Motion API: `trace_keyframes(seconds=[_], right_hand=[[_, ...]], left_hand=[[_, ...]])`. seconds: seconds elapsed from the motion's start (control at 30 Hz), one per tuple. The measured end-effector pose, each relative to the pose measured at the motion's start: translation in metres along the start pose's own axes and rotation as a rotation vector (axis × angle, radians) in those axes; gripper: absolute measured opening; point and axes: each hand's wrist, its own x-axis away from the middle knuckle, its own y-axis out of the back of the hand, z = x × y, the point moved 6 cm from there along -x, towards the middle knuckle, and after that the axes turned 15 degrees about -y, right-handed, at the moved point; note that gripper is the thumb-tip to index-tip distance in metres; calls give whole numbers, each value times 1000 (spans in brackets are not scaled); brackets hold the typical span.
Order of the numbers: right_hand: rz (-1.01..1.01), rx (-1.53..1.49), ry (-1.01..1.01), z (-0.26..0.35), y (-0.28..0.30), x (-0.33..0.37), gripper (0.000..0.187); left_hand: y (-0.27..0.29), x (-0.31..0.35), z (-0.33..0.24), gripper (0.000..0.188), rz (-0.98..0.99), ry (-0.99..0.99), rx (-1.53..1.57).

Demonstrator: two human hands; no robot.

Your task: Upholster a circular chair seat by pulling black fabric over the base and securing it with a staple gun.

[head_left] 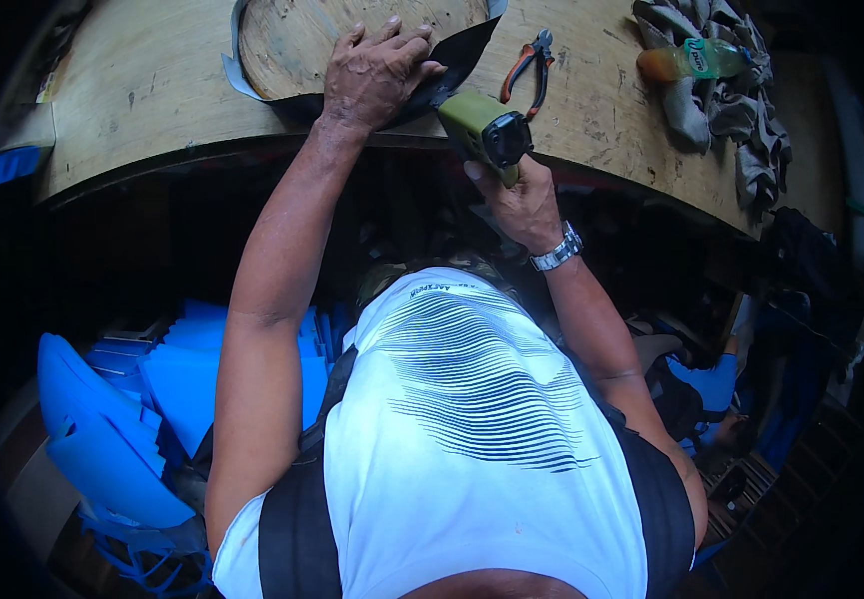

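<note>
A round wooden board point(297, 45) lies on the workbench with a strip of black sheet material point(467, 52) around its edge, standing up and flaring outward at the right. My left hand point(377, 75) rests palm down on the board's near rim, fingers spread and thumb over the black sheet. My right hand point(527, 205) grips the handle of a green staple gun point(472, 118). The gun's front end points at the board's edge, just right of my left hand; whether it touches is hidden. Cutting pliers point(529, 72) with orange and black handles lie beside the gun.
On the bench's right, a plastic bottle point(696, 62) of orange liquid lies on a crumpled grey cloth point(691, 115). Blue sheets point(112, 429) are stacked low at my left. Another person in blue point(706, 384) is at the lower right. The bench edge point(202, 155) runs before me.
</note>
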Motion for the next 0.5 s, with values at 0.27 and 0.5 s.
trace_keyframes(seconds=[0.27,0.5], right_hand=[[-40,-39,102,-5,6,9,30],[-125,44,63,-43,73,42,31]], left_hand=[[-2,1,1,35,-1,7,13],[5,-4,7,38,15,61,118]])
